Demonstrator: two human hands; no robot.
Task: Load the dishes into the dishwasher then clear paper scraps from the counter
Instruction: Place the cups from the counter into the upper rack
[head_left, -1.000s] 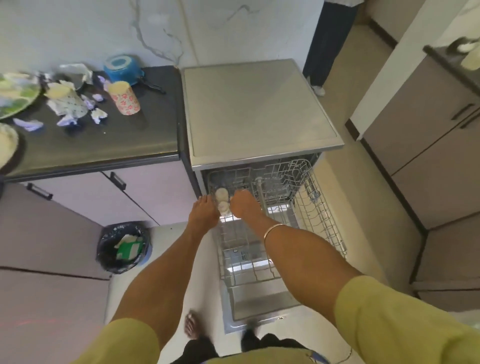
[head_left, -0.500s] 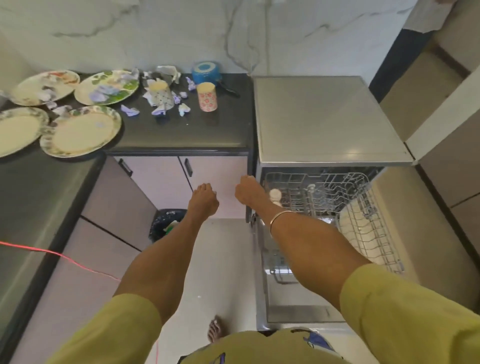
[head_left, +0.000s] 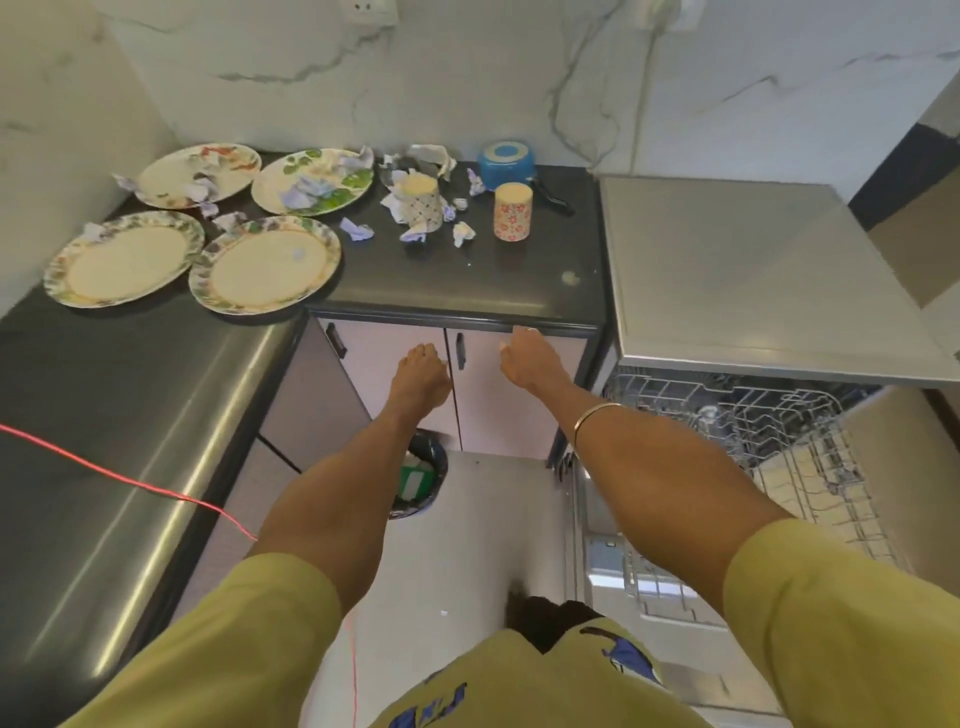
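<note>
Several plates lie on the dark counter (head_left: 441, 291), the nearest one (head_left: 265, 264) at its left front. Two cups stand further back: a floral cup (head_left: 512, 212) and a patterned cup (head_left: 422, 200) wrapped in crumpled paper. Paper scraps (head_left: 356, 229) are scattered among them. A blue pot (head_left: 506, 161) sits at the back. The dishwasher (head_left: 753, 270) stands on the right with its wire rack (head_left: 779, 441) pulled out. My left hand (head_left: 420, 376) hangs in front of the cabinet doors, fingers loosely curled, holding nothing. My right hand (head_left: 530, 358) reaches just below the counter's front edge, empty.
A black waste bin (head_left: 423, 480) with rubbish stands on the floor below my left arm. A steel counter (head_left: 104, 441) runs along the left with a red cord (head_left: 130, 480) across it. The dishwasher door lies open at the lower right.
Both hands have left the dishwasher rack and moved left toward the counter. My view has swung left, bringing all the plates into sight.
</note>
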